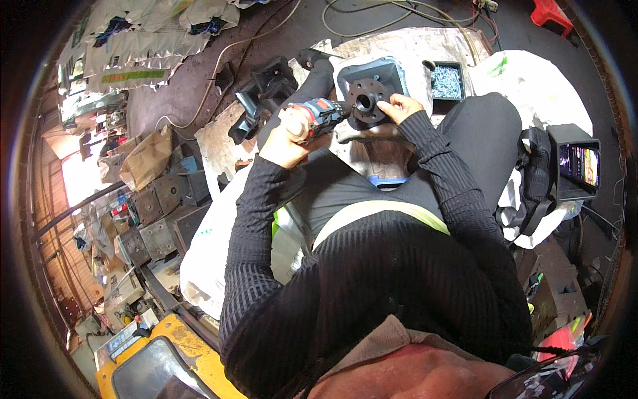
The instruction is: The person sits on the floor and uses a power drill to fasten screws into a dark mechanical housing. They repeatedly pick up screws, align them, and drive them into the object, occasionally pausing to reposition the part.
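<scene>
My left hand (288, 141) is closed around a blue and black cordless drill (322, 116), its nose pointing right at a dark round flange (369, 117). The flange has a raised centre collar and several holes around its face. Whether the drill's tip touches it I cannot tell. My right hand (401, 107) grips the flange's right side, fingertips at its rim. Behind the flange is a grey square hopper-like piece (392, 70), partly hidden by it. Both hands are between my spread knees.
A black tray of small screws (446, 82) sits beyond my right knee. Dark moulded parts (269, 83) lie by my left leg. Box-shaped pieces (159, 239) stack at left, near a yellow frame (183, 346). A lit screen (579, 165) stands right; a hose (359, 32) crosses the floor.
</scene>
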`<action>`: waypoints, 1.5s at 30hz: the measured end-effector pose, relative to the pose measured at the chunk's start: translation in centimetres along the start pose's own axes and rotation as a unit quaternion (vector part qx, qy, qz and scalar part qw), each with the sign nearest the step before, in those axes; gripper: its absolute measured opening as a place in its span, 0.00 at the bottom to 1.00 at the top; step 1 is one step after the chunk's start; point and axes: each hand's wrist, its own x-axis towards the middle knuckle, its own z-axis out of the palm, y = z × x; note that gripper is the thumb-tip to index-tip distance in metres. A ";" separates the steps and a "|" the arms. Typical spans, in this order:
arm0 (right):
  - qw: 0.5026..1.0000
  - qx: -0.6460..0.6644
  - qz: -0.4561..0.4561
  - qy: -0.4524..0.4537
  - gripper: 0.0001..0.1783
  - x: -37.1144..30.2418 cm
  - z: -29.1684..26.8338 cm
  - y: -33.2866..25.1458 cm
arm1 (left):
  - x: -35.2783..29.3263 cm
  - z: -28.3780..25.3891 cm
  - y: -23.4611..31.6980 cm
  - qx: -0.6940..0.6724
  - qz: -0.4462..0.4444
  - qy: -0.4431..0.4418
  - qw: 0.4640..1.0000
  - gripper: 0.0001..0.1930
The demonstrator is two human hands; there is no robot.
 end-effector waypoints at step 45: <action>0.982 -0.177 0.067 0.011 0.25 4.9 -0.9 0.6 | 5.8 -1.1 1.7 0.174 -0.030 -0.124 0.976 0.28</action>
